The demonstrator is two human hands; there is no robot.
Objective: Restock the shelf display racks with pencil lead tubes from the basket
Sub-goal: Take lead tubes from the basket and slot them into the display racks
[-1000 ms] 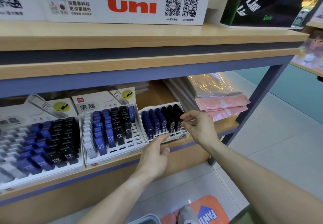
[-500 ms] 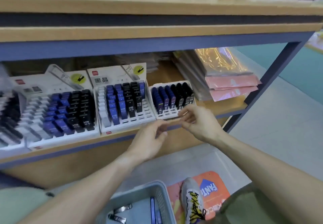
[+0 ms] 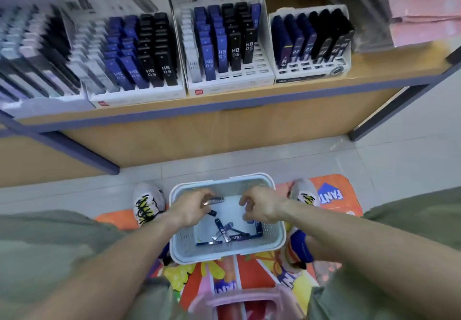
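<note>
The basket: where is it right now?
In the head view the basket sits low at centre on the floor, between the person's two shoes and in front of the shelf; the left hand and right hand reach into it.

Both hands have left the small display rack [image 3: 311,67] on the shelf and dropped into the pale blue basket [image 3: 225,251] on the floor. The left hand [image 3: 192,210] now pinches a lead tube [image 3: 214,200] above the basket floor; the right hand [image 3: 262,207] hovers beside it, fingers curled.
</note>
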